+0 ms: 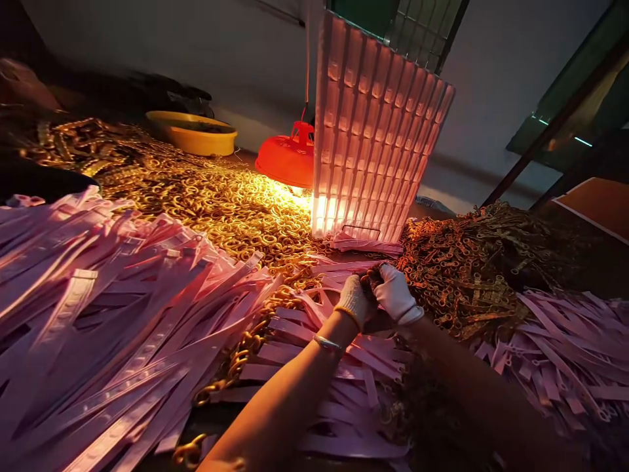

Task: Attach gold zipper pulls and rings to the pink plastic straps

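My left hand (pixel 356 299), in a knit glove with dark fingertips, is closed and pressed up against my right hand (pixel 394 292). The right one wears a white glove, and its fingers are closed as well. Whatever sits between the fingertips is too small and dark to make out. Around and below both hands lie flat pink straps (pixel 289 334). To the right of my right hand is a heap of dark gold metal clasps with ring ends (pixel 472 262).
A large pile of pink straps (pixel 147 328) covers the left. Gold rings (pixel 206 203) spread behind it, near a yellow basin (pixel 201 134). A lit red lamp (pixel 285 157) hangs beside an upright ribbed plastic tray (pixel 378 131). More pink straps (pixel 574 341) lie at right.
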